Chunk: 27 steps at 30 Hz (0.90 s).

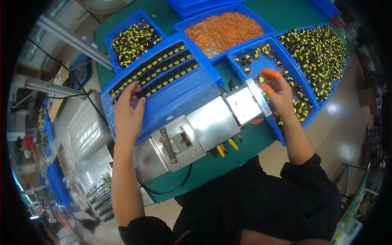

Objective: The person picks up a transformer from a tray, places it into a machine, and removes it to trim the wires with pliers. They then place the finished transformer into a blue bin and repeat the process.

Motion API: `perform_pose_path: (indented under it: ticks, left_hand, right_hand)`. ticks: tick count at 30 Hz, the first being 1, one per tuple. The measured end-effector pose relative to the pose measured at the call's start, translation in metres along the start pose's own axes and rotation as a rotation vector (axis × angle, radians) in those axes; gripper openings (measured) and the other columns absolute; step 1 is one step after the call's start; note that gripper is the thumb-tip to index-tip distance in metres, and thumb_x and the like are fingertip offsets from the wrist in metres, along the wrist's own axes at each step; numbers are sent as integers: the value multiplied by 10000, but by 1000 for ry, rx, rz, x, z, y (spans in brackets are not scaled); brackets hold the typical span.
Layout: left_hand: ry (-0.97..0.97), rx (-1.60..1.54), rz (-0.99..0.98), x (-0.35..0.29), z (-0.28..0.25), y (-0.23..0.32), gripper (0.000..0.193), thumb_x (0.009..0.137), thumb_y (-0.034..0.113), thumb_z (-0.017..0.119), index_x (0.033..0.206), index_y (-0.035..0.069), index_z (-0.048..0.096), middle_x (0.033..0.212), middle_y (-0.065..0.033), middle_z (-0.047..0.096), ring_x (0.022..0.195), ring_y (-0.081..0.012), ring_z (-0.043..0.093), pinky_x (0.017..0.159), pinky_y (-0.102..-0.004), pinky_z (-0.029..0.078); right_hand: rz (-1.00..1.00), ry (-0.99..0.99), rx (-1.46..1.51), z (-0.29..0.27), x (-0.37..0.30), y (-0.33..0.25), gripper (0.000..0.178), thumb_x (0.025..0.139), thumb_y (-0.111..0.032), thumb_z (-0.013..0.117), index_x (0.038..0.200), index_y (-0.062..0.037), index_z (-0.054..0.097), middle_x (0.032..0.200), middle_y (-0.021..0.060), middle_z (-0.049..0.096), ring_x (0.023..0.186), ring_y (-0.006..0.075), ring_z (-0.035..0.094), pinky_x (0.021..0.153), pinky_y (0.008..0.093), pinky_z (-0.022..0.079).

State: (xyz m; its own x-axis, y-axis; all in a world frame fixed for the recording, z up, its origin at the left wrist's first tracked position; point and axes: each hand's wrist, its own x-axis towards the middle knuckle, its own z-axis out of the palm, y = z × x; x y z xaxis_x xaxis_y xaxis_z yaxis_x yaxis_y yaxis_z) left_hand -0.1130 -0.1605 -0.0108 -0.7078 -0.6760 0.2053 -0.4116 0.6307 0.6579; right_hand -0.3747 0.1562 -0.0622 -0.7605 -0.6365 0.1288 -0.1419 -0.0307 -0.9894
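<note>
My left hand is over a blue tray where small black components with yellow bands stand in several rows. Between its thumb and fingertips, at the left end of the lowest row, is a dark component. My right hand wears orange finger covers on thumb and index finger. Its fingertips pinch a small yellow-banded component above a blue bin of loose ones. Below the tray lies a metal fixture with a slotted opening holding a small coppery piece.
A blue bin of copper-coloured pieces stands at the back, with bins of yellow-banded components at the left and far right. Yellow-handled tools poke out under the fixture. A black cable loops over the green table.
</note>
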Motion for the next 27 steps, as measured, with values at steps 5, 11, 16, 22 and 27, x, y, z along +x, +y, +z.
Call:
perform_pose_path:
  ticks: [5, 11, 16, 22, 27]
  left_hand:
    - [-49, -45, -59, 5, -6, -9, 398, 834, 23, 669, 1229, 37, 622, 1075, -111, 666, 885, -190, 607, 842, -312, 512]
    - [-131, 5, 26, 13, -8, -10, 355, 832, 54, 681, 1184, 27, 644, 1060, -108, 661, 853, -194, 611, 828, -318, 517]
    - [-210, 109, 124, 22, -12, -13, 369, 847, 110, 678, 1208, 48, 640, 1147, -136, 661, 1025, -263, 646, 888, -340, 502]
    - [-208, 135, 162, 15, -16, -6, 369, 848, 116, 689, 1203, 35, 628, 1053, -77, 639, 911, -182, 605, 831, -291, 479]
    - [-222, 120, 142, 14, -16, -14, 407, 832, 89, 695, 1230, 41, 622, 1062, -76, 619, 837, -151, 559, 769, -278, 456]
  right_hand:
    - [13, -3, -24, 0, 2, -2, 428, 877, 3, 646, 1292, 12, 542, 1202, 94, 622, 1020, 146, 608, 927, 296, 479]
    - [17, 44, 11, -7, 1, 0, 412, 872, -9, 663, 1271, 4, 564, 1184, 68, 631, 1030, 144, 608, 924, 295, 482]
    - [41, 54, 13, -7, 1, -10, 405, 874, -18, 681, 1265, -30, 577, 1190, 68, 630, 1096, 173, 605, 978, 323, 480]
    - [2, -117, 180, 7, -17, -58, 369, 869, 26, 648, 1232, 2, 584, 1143, 68, 629, 1005, 146, 612, 894, 306, 509]
    - [57, -204, 178, 22, -38, -87, 342, 879, 48, 615, 1217, 7, 583, 1142, 62, 602, 1033, 144, 592, 883, 302, 509]
